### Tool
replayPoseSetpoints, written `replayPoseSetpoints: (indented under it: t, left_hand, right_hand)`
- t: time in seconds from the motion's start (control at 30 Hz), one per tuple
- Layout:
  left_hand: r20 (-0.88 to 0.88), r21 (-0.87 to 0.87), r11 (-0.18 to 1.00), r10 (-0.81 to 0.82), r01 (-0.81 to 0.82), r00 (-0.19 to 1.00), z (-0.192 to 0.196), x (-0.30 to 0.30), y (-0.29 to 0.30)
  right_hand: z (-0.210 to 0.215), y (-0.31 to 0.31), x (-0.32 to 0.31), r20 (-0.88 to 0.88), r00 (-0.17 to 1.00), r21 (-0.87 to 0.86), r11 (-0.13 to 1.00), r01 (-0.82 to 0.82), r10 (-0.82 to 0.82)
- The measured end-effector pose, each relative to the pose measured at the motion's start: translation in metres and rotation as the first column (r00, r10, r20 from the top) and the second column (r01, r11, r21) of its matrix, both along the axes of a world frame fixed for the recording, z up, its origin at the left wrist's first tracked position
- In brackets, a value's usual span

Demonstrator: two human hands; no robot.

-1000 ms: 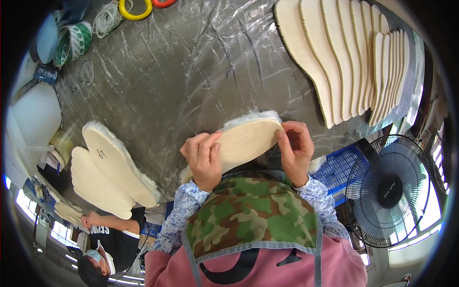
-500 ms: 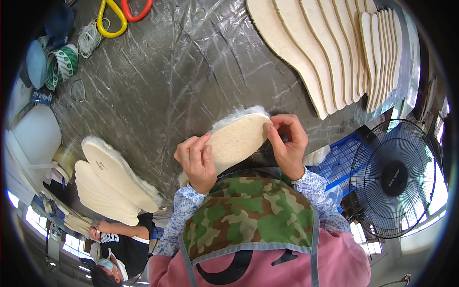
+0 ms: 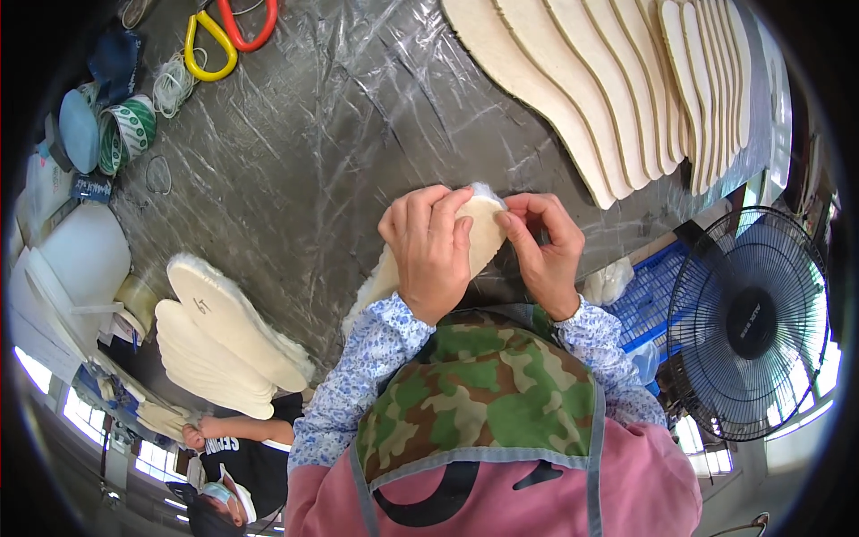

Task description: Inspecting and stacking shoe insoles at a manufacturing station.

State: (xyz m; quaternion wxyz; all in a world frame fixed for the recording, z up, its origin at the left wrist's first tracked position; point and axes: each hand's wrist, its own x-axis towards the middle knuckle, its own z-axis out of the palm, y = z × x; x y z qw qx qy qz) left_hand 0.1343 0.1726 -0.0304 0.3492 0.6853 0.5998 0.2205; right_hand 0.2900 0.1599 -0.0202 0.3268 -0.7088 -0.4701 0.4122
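A cream insole [image 3: 484, 240] with white fluffy pile along its edge lies between my hands at the front of the table. My left hand [image 3: 429, 255] is closed over the insole's upper part, covering much of its face, with the fingertips near the far tip. At the right edge of that tip, my right hand [image 3: 548, 255] pinches the rim between thumb and fingers. The insole's lower end shows past my left wrist. Whatever sits under my left palm is hidden.
Fanned cream insoles [image 3: 573, 98] cover the far right. More insoles [image 3: 237, 322] are piled at left. Yellow- and red-handled scissors [image 3: 211, 46], string [image 3: 174, 89] and a green-white tape roll [image 3: 128, 132] lie far left. A black fan [image 3: 747, 322] and blue crate [image 3: 649, 300] stand right. A co-worker [image 3: 237, 461] sits lower left.
My left hand has moved right and up along the insole, from its side onto its face near the tip. The right hand keeps its pinch, and the insole now stands more upright in view.
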Motion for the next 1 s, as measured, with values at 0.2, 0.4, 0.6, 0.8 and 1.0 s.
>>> replayPoseSetpoints:
  t: [0.2,0.4,0.6,0.8,1.0]
  left_hand:
    - [-0.017,0.054,0.998,-0.015,0.016,1.0,-0.003,0.003,0.001]
    - [0.085,0.081,0.994,0.064,-0.071,0.994,0.004,-0.004,-0.008]
    - [-0.142,0.104,0.976,-0.173,0.189,0.975,0.006,-0.038,-0.08]
    - [-0.412,0.023,0.971,-0.207,0.237,0.888,-0.001,-0.067,-0.121]
    - [-0.462,0.101,0.977,-0.12,0.186,0.879,-0.014,-0.121,-0.187]
  right_hand:
    - [-0.004,0.004,0.003,0.102,0.992,0.068,0.994,-0.082,0.075]
    - [0.003,0.002,-0.006,0.323,0.931,0.314,0.909,-0.273,0.168]
    - [-0.002,-0.006,-0.01,0.519,0.491,0.043,0.552,-0.832,0.7]
    - [-0.013,0.004,-0.007,0.659,0.368,-0.014,0.5,-0.866,0.656]
    - [-0.021,-0.002,-0.008,0.714,0.395,0.06,0.512,-0.857,0.578]
